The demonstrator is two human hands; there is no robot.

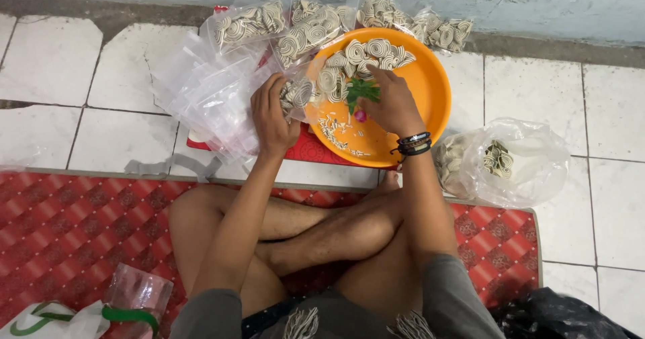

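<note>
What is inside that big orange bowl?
The orange bowl holds striped spiral snacks, crumbs and a green-and-pink piece under the right hand, which covers whatever lies beneath it.

Beyond both hands, along the foot of the pale wall (537, 3): a row of filled clear bags (309, 26), spiral pieces inside.

Just left of the left hand (272, 114): a loose pile of empty clear bags (201, 97), overlapping on the white floor tiles (47, 57).

Below the left hand, toward the wrist: the edge of a red tray (309, 151).

Right of the right hand (393, 104), near the wrist: a large crumpled clear bag (517, 161), a few spiral pieces in it.

Nearer the body than both hands: a red patterned mat (67, 225).

Far down-left of the left hand: a white bag with green handles (54, 320), touching a clear plastic wrapper (138, 292).

Far down-right of the right hand: a black bag (557, 315).
</note>
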